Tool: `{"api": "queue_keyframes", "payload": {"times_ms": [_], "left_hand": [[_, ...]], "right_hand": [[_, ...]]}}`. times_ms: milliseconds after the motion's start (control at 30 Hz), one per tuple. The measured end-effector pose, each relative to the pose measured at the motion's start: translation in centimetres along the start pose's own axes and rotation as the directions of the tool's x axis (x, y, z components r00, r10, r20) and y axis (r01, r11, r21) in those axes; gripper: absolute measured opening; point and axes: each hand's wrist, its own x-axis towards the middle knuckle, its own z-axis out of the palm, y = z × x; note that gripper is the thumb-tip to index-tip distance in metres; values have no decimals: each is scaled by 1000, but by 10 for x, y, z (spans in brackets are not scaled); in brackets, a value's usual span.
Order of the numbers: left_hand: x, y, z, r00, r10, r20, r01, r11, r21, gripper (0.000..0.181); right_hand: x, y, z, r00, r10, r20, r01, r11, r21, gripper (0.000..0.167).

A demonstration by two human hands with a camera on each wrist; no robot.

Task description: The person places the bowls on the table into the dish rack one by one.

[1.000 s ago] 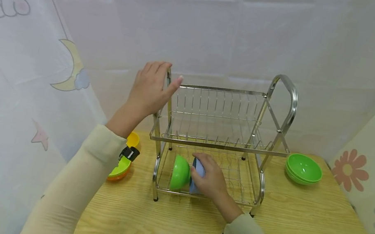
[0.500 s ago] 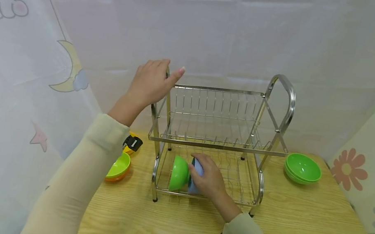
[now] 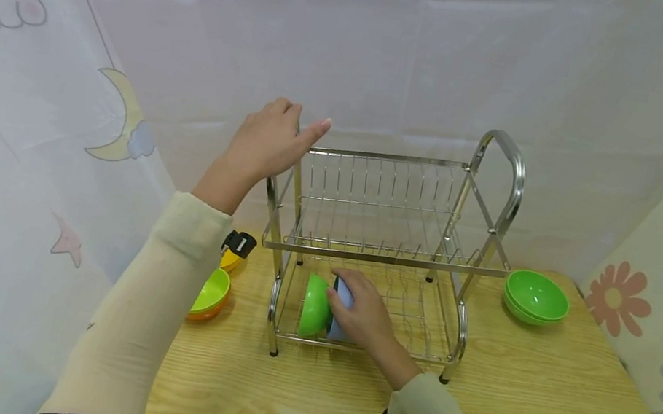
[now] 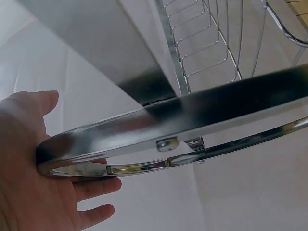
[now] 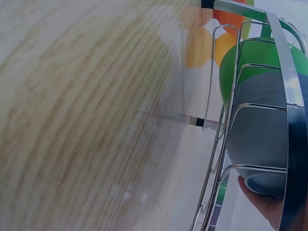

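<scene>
our right hand point(image 3: 361, 308) grips the blue bowl point(image 3: 339, 328) beside one racked green bowl point(image 3: 315, 306); our unclenched left hand point(image 3: 266, 140) touches the rack point(image 3: 385, 259); outer bowls point(image 3: 535, 298) beyond both seemingly remain.

Metal rack point(image 3: 385, 258) upright. Lower tier, left of centre: blue bowl point(image 3: 337, 328), green bowl point(image 3: 315, 306), both on edge, side by side.

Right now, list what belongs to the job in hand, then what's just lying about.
In the job:
blue bowl, in the right hand
dish rack, touched by the left hand
green bowl, beside the blue one

Seemingly lying about:
stacked green bowls, right
lime bowl and orange bowl, left
yellow bowl, left, partly hidden
</scene>
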Motion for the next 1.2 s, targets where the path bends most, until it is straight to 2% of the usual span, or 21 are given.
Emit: {"api": "queue_keyframes", "payload": {"times_ms": [200,400,600,767,1067,1200], "left_hand": [[-2,3,-3,999,-9,46,9,1000,-3,93],[-2,8,-4,998,-9,67,9,1000,3,92],[0,12,0,998,-7,61,6,1000,24,91],[0,16,2,999,-10,45,8,999,43,89],[-1,15,3,1000,-6,26,5,999,47,89],[-1,16,3,1000,-7,25,6,999,45,88]], "right_hand": [[0,-3,2,1000,-11,16,11,1000,17,47],[2,-5,4,1000,19,10,-19,1000,3,47],[4,-6,9,997,10,76,-6,999,-42,52],[3,-5,8,996,-1,86,4,999,-43,53],[0,-3,3,991,-70,116,70,998,-1,50],[0,-3,-4,985,-95,144,86,994,67,48]]}}
